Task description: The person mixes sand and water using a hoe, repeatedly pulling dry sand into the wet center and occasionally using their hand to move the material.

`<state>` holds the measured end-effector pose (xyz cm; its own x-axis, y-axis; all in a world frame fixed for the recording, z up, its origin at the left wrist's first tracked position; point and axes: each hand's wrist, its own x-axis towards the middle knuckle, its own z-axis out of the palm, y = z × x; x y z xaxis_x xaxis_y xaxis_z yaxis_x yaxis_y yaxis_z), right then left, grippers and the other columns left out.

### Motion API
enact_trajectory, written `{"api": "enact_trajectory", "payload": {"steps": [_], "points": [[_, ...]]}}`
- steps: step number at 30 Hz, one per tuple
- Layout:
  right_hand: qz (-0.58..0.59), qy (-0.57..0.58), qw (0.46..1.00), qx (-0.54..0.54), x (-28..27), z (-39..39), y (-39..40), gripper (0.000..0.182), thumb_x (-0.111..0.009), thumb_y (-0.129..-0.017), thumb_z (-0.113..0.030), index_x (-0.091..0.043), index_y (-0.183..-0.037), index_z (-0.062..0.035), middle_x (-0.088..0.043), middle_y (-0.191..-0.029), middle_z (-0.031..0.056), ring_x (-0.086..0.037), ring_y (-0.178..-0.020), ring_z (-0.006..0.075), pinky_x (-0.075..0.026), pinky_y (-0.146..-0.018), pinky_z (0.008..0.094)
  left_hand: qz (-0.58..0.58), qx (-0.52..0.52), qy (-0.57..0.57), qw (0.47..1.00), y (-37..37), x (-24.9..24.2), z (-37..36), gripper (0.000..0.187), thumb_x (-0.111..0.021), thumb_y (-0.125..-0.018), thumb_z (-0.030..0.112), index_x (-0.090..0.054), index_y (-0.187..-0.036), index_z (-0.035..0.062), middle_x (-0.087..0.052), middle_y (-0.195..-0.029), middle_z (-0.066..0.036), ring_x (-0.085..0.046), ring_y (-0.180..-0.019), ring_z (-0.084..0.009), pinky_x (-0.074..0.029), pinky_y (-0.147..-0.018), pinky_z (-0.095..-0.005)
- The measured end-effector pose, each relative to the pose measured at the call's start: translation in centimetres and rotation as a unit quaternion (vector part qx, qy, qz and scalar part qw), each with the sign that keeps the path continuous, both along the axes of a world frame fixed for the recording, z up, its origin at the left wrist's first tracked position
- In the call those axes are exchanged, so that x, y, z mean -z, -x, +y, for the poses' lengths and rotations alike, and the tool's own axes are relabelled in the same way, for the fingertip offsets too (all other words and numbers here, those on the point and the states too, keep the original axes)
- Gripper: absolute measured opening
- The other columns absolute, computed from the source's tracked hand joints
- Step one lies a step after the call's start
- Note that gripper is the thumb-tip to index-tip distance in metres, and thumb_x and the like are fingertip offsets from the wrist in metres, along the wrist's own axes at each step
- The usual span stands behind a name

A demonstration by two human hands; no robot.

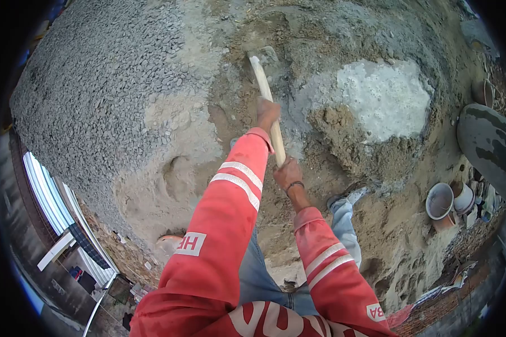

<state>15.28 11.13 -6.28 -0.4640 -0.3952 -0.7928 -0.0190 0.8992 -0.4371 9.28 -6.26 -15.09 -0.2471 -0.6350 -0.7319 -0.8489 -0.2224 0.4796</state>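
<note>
A hoe with a pale wooden handle (275, 140) reaches forward from my hands. Its blade is hard to make out against the grey-brown sand at the far end. My left hand (268, 111) is wrapped round the middle of the handle. Closer to my body, my right hand (288, 173), with a dark band at the wrist, grips the near end. To the right of the handle, a pale grey wet pool (385, 98) lies inside a ring of damp sand (343, 140).
Grey gravel (107, 84) spreads across the left. At the right stand a pale round bucket (439, 201), another pale container (464, 197) and a large grey curved vessel (489, 146) with dark wet patches. Corrugated sheets (42, 191) lie at the lower left.
</note>
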Motion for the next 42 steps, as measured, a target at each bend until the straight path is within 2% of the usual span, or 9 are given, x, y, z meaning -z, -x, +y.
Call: {"api": "enact_trajectory", "payload": {"steps": [5,7,15,17,23,28,32,35,42], "points": [[-0.044,-0.076,0.996,0.003,-3.4,11.5,-1.0,0.053,-0.064,-0.077,-0.03,-0.048,-0.114,0.0042,-0.055,-0.105,0.0258,-0.056,-0.1,0.0406,-0.047,-0.086,0.0452,-0.062,0.092,0.148,0.983,-2.3,1.5,13.0,0.039,-0.064,-0.072,0.009,-0.051,-0.1,-0.0139,-0.064,-0.08,-0.023,-0.066,-0.064,-0.0344,-0.053,-0.056,-0.041],[-0.05,-0.085,0.995,-0.021,-5.0,12.7,0.0,0.051,-0.064,-0.078,-0.031,-0.048,-0.113,0.0036,-0.056,-0.106,0.0252,-0.056,-0.101,0.0407,-0.046,-0.086,0.0451,-0.067,0.0,-0.07,0.995,-2.0,-2.1,13.4,0.04,-0.061,-0.073,0.014,-0.054,-0.098,-0.0169,-0.064,-0.078,-0.023,-0.067,-0.061,-0.0285,-0.053,-0.055,-0.0378],[-0.09,-0.122,0.988,-0.041,-10.3,13.7,-1.5,0.047,-0.061,-0.078,-0.033,-0.053,-0.109,0.0006,-0.059,-0.11,0.0252,-0.057,-0.101,0.0409,-0.045,-0.09,0.0448,-0.064,-0.111,-0.229,0.965,-9.2,1.7,16.4,0.016,-0.056,-0.08,0.012,-0.05,-0.082,-0.0025,-0.051,-0.06,-0.007,-0.049,-0.045,-0.0205,-0.044,-0.043,-0.0365],[-0.093,-0.106,0.989,-0.044,-11.3,14.3,1.0,0.046,-0.062,-0.078,-0.033,-0.053,-0.108,0.0006,-0.059,-0.106,0.0257,-0.057,-0.1,0.041,-0.045,-0.09,0.0439,-0.026,-0.176,-0.363,0.915,-9.5,4.9,17.1,0.01,-0.054,-0.082,0.011,-0.048,-0.081,0.0029,-0.048,-0.061,-0.004,-0.047,-0.048,-0.0186,-0.044,-0.046,-0.0348],[-0.047,-0.032,0.99,-0.13,-15.9,24.9,7.3,0.043,-0.062,-0.076,-0.027,-0.052,-0.105,0.0016,-0.061,-0.1,0.0243,-0.057,-0.098,0.0408,-0.045,-0.087,0.0454,0.144,-0.403,-0.369,0.825,-5.1,1.2,21.1,0.008,-0.057,-0.081,0.008,-0.05,-0.082,0.0062,-0.047,-0.063,-0.004,-0.047,-0.054,-0.0176,-0.045,-0.053,-0.0319],[-0.025,0.009,0.979,-0.202,-20.3,38.3,14.7,0.036,-0.06,-0.076,-0.025,-0.05,-0.101,-0.002,-0.062,-0.081,0.0228,-0.059,-0.08,0.0434,-0.046,-0.076,0.0496,0.212,-0.46,-0.369,0.779,0.1,-2.2,27.0,0.011,-0.061,-0.08,0.009,-0.049,-0.079,0.0085,-0.046,-0.062,-0.003,-0.046,-0.055,-0.0173,-0.047,-0.056,-0.0324],[0.064,-0.114,0.952,-0.278,-16.6,49.9,20.7,0.033,-0.061,-0.075,-0.026,-0.054,-0.101,-0.0066,-0.064,-0.082,0.0172,-0.062,-0.08,0.0376,-0.047,-0.075,0.048,0.212,-0.506,-0.397,0.736,5.6,-6.8,36.4,0.016,-0.065,-0.079,0.011,-0.05,-0.077,0.0094,-0.045,-0.062,-0.001,-0.046,-0.058,-0.017,-0.047,-0.064,-0.0333],[0.135,-0.181,0.946,-0.234,-8.1,59.0,21.3,0.03,-0.063,-0.072,-0.015,-0.057,-0.101,-0.0117,-0.065,-0.084,0.0166,-0.061,-0.081,0.0386,-0.048,-0.073,0.0477,0.222,-0.534,-0.402,0.71,5.7,-9.0,41.7,0.015,-0.065,-0.08,0.011,-0.05,-0.078,0.0097,-0.044,-0.063,-0.001,-0.046,-0.057,-0.0163,-0.047,-0.063,-0.0334],[0.082,-0.039,0.975,-0.202,-9.0,46.7,9.6,0.04,-0.068,-0.075,-0.025,-0.052,-0.108,-0.0095,-0.065,-0.086,0.0161,-0.061,-0.084,0.039,-0.046,-0.076,0.0481,0.268,-0.478,-0.302,0.78,-1.0,-13.4,29.7,0.013,-0.066,-0.08,0.013,-0.053,-0.083,0.0107,-0.038,-0.06,0.002,-0.04,-0.052,-0.0138,-0.042,-0.061,-0.0332]]}}
